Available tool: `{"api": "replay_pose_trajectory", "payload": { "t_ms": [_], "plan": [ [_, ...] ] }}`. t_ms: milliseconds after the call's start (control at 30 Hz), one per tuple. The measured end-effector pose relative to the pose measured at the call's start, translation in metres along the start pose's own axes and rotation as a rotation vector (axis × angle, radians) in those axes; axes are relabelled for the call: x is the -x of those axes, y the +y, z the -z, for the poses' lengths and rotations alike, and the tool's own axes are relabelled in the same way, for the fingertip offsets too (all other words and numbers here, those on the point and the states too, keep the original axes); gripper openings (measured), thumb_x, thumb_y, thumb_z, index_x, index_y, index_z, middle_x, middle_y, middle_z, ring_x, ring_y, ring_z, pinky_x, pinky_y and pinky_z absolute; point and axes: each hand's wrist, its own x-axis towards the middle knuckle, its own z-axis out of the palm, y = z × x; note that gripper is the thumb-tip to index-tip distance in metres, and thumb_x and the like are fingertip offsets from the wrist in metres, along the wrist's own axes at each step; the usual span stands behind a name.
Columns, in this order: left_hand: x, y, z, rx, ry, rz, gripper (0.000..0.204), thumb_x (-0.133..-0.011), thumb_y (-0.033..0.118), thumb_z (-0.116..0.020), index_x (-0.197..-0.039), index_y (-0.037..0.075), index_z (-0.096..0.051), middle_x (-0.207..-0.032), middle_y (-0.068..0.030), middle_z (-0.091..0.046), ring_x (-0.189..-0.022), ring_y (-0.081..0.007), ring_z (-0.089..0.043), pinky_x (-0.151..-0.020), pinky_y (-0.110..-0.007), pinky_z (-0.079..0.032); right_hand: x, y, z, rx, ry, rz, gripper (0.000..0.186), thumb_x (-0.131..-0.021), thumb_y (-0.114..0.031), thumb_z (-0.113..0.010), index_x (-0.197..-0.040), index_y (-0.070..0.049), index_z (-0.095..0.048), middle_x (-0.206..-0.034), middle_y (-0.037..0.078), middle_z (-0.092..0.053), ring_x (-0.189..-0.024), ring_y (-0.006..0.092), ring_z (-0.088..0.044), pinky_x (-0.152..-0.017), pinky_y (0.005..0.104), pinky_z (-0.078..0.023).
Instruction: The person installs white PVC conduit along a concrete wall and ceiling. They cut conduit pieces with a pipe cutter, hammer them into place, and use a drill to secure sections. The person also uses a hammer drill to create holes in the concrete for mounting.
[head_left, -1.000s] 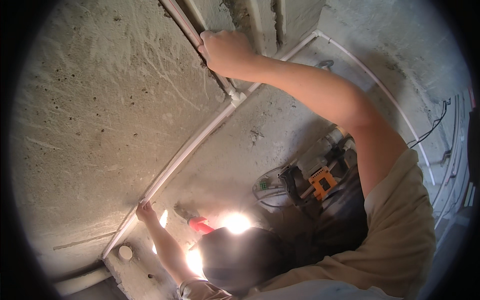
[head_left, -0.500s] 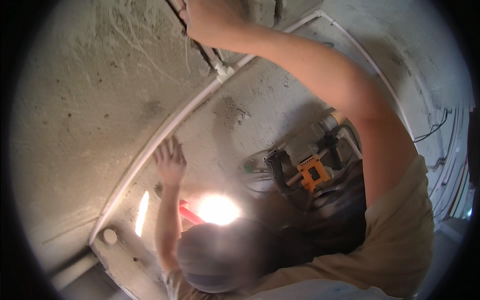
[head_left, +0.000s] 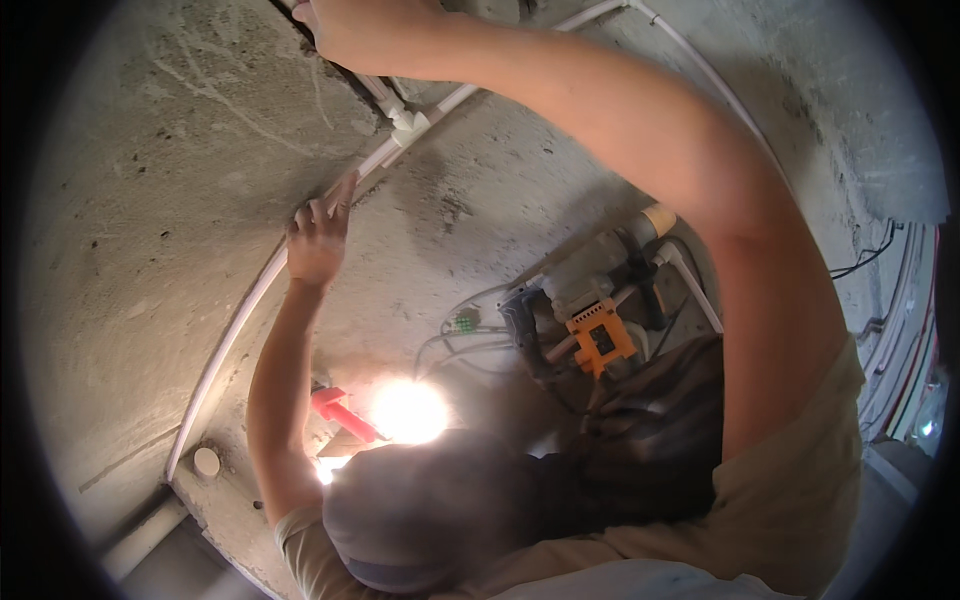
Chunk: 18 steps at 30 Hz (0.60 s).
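A long white plastic pipe (head_left: 225, 345) runs along the line where the rough concrete wall meets the floor. My left hand (head_left: 318, 245) is closed over this pipe, its index finger stretched along it. Farther up the pipe sits a white tee fitting (head_left: 407, 126), with a branch pipe (head_left: 378, 90) leading from it into a groove in the wall. At the top edge my right hand (head_left: 375, 35) has its fingers curled round the branch pipe in that groove; the picture's edge partly cuts off the grip.
A grey and orange power drill (head_left: 602, 340) lies on the floor beneath my right arm. Near my left forearm are a red tool-like object (head_left: 342, 413) and a glaring light (head_left: 410, 411). Several cables and pipes (head_left: 895, 335) line the right side. A blurred grey rounded shape (head_left: 420, 510) covers the lower middle.
My left hand has moved up the pipe towards the tee fitting and its fingers now close over the pipe. The view has shifted slightly; my right hand stays at the groove.
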Motion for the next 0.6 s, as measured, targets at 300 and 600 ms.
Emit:
{"api": "replay_pose_trajectory", "payload": {
  "t_ms": [300, 600],
  "plan": [
    [0.0, 0.001, -0.011, -0.109, -0.038, -0.089, 0.084, -0.096, 0.006, -0.056, -0.168, 0.034, -0.024, -0.08, -0.003, -0.055, -0.06, -0.016, -0.055, -0.053, -0.034, -0.058, 0.157, 0.127, 0.09, 0.28, -0.38, -0.053, 0.024, -0.1, -0.034, -0.064, -0.101, -0.013, -0.074, -0.088, 0.011, -0.075, -0.085, 0.0292, -0.074, -0.074, 0.0464, -0.057],
    [-0.008, -0.003, -0.006, -0.034, -0.026, -0.156, 0.082, -0.098, 0.0, -0.056, -0.167, 0.032, -0.026, -0.084, -0.0065, -0.06, -0.065, -0.0193, -0.064, -0.056, -0.032, -0.062, 0.424, 0.194, 0.2, 0.288, 0.034, -1.028, 0.03, -0.095, -0.032, -0.067, -0.105, -0.004, -0.073, -0.094, 0.018, -0.074, -0.087, 0.0314, -0.072, -0.081, 0.0426, -0.054]
  ]
}}
